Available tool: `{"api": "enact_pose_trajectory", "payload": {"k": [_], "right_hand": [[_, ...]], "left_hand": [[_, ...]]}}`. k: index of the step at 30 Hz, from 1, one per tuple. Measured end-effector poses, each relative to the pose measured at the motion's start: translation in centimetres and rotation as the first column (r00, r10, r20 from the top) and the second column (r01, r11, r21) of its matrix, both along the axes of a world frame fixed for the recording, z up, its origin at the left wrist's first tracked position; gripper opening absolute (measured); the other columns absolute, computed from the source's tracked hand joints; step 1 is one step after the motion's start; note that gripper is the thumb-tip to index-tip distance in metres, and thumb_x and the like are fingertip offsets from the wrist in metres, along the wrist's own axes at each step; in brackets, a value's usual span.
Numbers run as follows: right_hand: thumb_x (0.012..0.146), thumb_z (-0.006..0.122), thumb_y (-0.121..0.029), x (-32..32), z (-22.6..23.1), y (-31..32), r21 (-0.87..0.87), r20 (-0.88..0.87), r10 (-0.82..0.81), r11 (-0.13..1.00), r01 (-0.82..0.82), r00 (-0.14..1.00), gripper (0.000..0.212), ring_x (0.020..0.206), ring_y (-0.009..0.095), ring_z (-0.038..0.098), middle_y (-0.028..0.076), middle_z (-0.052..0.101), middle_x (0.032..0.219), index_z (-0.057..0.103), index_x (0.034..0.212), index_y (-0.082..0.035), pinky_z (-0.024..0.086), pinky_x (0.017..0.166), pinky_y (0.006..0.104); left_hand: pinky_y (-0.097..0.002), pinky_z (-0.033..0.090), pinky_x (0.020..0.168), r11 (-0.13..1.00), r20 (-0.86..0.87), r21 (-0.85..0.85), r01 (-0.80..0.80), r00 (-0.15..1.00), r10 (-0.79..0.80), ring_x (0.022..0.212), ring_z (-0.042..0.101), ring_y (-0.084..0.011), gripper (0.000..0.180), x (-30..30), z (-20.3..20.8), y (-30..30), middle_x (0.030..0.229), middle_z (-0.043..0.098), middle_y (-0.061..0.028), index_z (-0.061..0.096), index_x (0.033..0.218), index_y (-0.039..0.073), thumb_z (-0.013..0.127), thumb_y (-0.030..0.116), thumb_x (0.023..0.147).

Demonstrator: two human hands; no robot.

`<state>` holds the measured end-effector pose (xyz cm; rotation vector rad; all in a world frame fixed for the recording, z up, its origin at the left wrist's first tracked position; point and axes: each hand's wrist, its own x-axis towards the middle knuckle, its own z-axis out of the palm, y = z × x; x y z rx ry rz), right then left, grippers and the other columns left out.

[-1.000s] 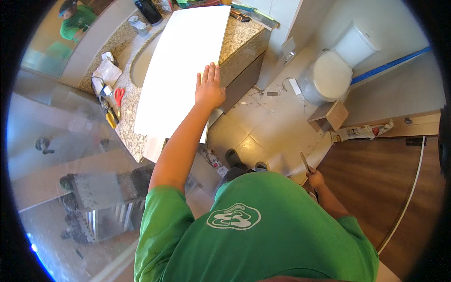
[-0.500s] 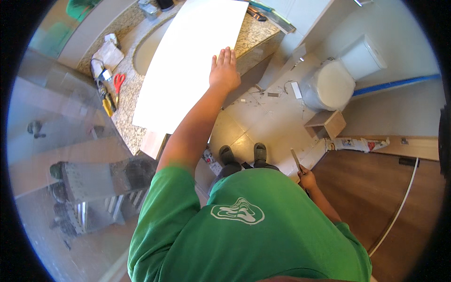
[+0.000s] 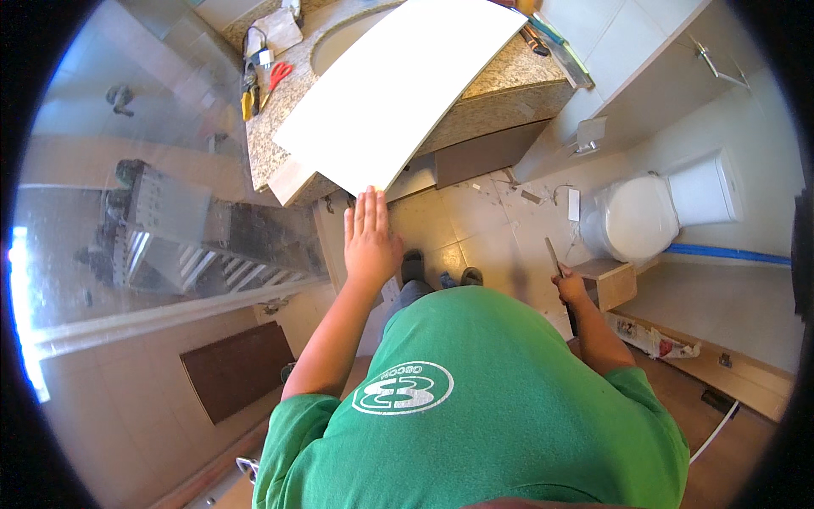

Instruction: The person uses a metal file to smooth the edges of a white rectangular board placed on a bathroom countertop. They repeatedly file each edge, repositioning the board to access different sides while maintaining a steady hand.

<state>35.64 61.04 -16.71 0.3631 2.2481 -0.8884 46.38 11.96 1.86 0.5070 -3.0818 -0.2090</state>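
Note:
A large white panel (image 3: pixel 398 93) lies across the speckled granite countertop (image 3: pixel 509 89) and partly covers the round sink (image 3: pixel 339 47). Its near corner sticks out past the counter edge. My left hand (image 3: pixel 370 242) is open, fingers stretched, with the fingertips at that corner. Low on the right, my right hand (image 3: pixel 573 288) is closed around a long flat narrow tool (image 3: pixel 552 253) that points up and away; its exact kind is unclear. Under the panel's left end a pale wooden piece (image 3: pixel 290 179) shows. Red-handled scissors (image 3: pixel 278 76) and yellow-and-black pliers (image 3: pixel 250 93) rest on the counter's left.
A plastic-wrapped toilet (image 3: pixel 640 219) stands to the right, beside a small wooden box (image 3: pixel 612 284). Scraps (image 3: pixel 531 197) litter the tile floor. A tall cabinet door (image 3: pixel 653 81) juts out beyond the counter. Glass (image 3: pixel 170 110) borders the left side.
My left hand has slid from the panel's right edge back to its near corner. My right hand still holds the tool. The view has shifted, showing more on the left.

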Motion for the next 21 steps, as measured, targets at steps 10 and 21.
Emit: {"api": "enact_pose_trajectory", "payload": {"k": [10, 21], "right_hand": [[0.102, 0.058, -0.016, -4.7, 12.6, -9.7, -0.544, 0.292, 0.153, 0.839, 0.032, 0.944, 0.012, 0.047, 0.015, 0.052, 0.003, 0.057, 0.067, 0.059, 0.103, -0.004, 0.045, 0.044, 0.0325], [0.098, 0.059, -0.012, -5.5, 19.2, -12.2, -0.804, 0.461, 0.387, 0.563, 0.191, 0.799, 0.025, 0.055, 0.013, 0.054, 0.002, 0.056, 0.073, 0.059, 0.120, 0.000, 0.046, 0.051, 0.0267]], "left_hand": [[-0.0521, 0.053, 0.092, 0.833, 0.249, 0.407, -0.376, 0.923, 0.294, 0.102, 0.068, -0.0423, 0.048, 4.3, -4.8, 3.3, 0.104, 0.074, -0.0195, 0.075, 0.077, 0.005, 0.056, 0.040, 0.103], [-0.0521, 0.027, 0.126, 0.619, -0.367, 0.281, 0.733, 0.678, -0.636, 0.152, 0.033, -0.0365, 0.081, -7.5, -4.0, 14.0, 0.161, 0.038, -0.0195, 0.043, 0.155, 0.013, 0.055, -0.003, 0.078]]}}
